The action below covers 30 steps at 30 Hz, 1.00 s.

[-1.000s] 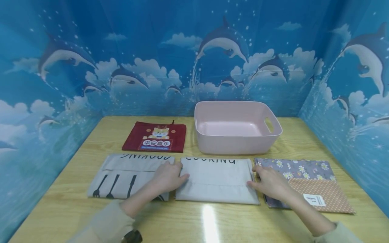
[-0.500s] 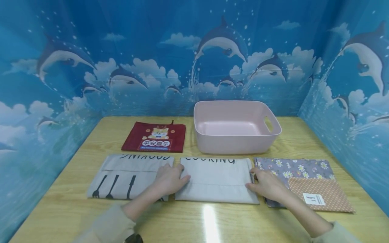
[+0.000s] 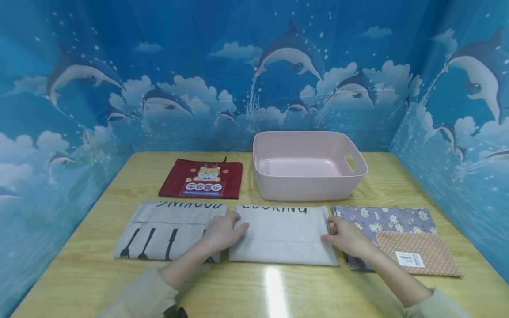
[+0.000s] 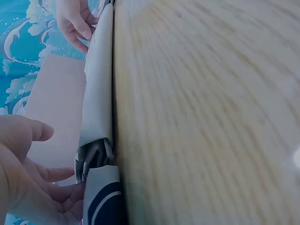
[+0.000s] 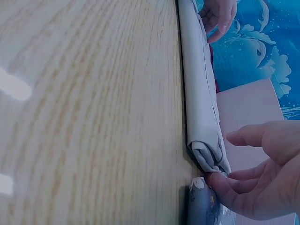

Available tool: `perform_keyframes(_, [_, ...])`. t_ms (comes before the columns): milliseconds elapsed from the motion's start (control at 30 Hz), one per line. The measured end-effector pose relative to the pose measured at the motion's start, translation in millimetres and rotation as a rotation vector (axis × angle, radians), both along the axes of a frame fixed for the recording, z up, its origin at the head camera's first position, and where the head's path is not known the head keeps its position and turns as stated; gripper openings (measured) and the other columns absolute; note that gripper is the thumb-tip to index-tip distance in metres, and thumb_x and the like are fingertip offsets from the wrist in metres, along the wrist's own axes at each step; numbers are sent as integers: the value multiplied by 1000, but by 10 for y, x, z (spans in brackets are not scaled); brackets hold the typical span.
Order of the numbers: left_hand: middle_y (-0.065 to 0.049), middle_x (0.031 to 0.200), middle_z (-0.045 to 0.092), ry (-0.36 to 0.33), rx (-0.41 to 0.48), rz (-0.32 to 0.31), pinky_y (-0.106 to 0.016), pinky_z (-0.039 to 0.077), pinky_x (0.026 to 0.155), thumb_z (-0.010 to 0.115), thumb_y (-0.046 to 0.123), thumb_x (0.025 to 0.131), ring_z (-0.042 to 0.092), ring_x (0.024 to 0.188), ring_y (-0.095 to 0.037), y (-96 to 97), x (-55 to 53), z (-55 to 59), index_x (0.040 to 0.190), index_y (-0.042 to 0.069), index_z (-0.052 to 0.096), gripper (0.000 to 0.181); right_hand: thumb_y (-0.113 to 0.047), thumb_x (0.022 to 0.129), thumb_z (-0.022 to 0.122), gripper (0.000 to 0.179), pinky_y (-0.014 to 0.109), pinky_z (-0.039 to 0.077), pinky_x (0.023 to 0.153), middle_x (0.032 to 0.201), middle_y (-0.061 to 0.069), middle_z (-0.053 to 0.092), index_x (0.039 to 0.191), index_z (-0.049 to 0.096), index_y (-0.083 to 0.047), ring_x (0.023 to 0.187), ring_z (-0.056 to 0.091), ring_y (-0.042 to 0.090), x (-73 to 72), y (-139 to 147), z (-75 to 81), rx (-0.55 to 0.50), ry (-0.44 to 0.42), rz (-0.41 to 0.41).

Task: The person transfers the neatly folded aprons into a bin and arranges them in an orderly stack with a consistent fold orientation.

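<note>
Cloth [image 3: 280, 234] at centre was left unmoved, left hand [image 3: 222, 231] and right hand [image 3: 349, 236] kept unclenched at its ends, no hold yet taken

Central bundle [image 3: 284, 232]: matt cloth, lightly creased
Lower-left bundle [image 3: 159, 238]: matt printed cloth
Lower-right bundle [image 3: 413, 247]: matt printed cloth, smooth white label [image 3: 410, 259]
Red bundle [image 3: 200, 179]: matt cloth
Basin [image 3: 308, 189]: smooth plastic, soft sheen
Tabletop [image 3: 318, 291]: wood-grained, glossy
Backdrop [image 3: 222, 79]: smooth, faintly shiny sheet
</note>
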<state>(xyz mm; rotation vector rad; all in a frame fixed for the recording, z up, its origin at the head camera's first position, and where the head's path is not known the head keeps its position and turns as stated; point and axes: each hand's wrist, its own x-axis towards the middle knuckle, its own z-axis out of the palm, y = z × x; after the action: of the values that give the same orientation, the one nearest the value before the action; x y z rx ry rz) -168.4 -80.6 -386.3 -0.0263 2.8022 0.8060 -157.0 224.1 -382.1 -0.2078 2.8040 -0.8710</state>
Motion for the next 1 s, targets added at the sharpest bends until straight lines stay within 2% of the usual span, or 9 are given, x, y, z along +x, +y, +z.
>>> perform_keyframes(167, [-17, 124, 54, -80, 155, 23, -49, 47, 88, 55, 39, 91, 51, 112, -34, 14, -3, 64, 128, 5, 51, 51, -13, 81, 67, 55, 34, 50, 62, 81, 8, 62, 121, 44, 16, 71, 58, 19, -7, 15, 19, -13, 5, -10])
perform_keyframes(267, [-16, 124, 54, -122, 201, 24, -48, 48, 85, 56, 40, 90, 53, 109, -32, 29, 5, 108, 128, 5, 51, 51, -15, 82, 67, 56, 34, 50, 62, 82, 8, 63, 122, 43, 16, 72, 58, 19, -10, 16, 28, -13, -6, -16])
perform_keyframes(400, [-15, 123, 54, -166, 258, 41, -50, 46, 88, 55, 40, 91, 53, 109, -32, 44, 5, 142, 128, 7, 50, 51, -14, 83, 66, 56, 32, 49, 56, 82, 8, 62, 125, 42, 15, 68, 57, 17, -6, 15, 35, -46, -33, -28])
perform_keyframes(567, [-15, 125, 53, -205, 327, 92, -51, 44, 89, 53, 40, 92, 51, 111, -32, 42, -37, 141, 129, 7, 49, 50, -12, 85, 64, 55, 33, 49, 48, 84, 10, 62, 127, 39, 15, 61, 59, 19, 0, 36, 26, -135, -93, -50])
perform_keyframes(667, [-15, 125, 52, -219, 386, 144, -49, 44, 90, 53, 38, 92, 50, 111, -31, 19, -76, 123, 128, 5, 50, 49, -10, 85, 63, 57, 35, 54, 52, 88, 14, 62, 128, 37, 16, 64, 63, 23, -13, 53, 13, -177, -122, -62])
perform_keyframes(800, [-17, 129, 48, -240, 527, 207, -47, 43, 94, 52, 32, 93, 46, 116, -32, -33, -123, 102, 128, 1, 47, 47, -8, 86, 62, 58, 35, 57, 62, 92, 21, 61, 128, 32, 20, 72, 64, 27, -42, 75, -15, -246, -160, -77])
perform_keyframes(900, [-21, 133, 43, -274, 634, 230, -45, 43, 95, 50, 29, 94, 43, 119, -34, -76, -150, 89, 131, -2, 42, 49, -6, 87, 60, 58, 35, 57, 64, 99, 29, 59, 129, 30, 21, 77, 64, 27, -55, 88, -27, -306, -198, -103])
perform_keyframes(1000, [-25, 135, 39, -311, 704, 252, -41, 47, 91, 47, 28, 95, 44, 118, -34, -109, -169, 77, 137, -4, 35, 54, -6, 89, 58, 58, 35, 57, 66, 108, 35, 55, 130, 28, 21, 78, 63, 26, -67, 107, -30, -367, -240, -123])
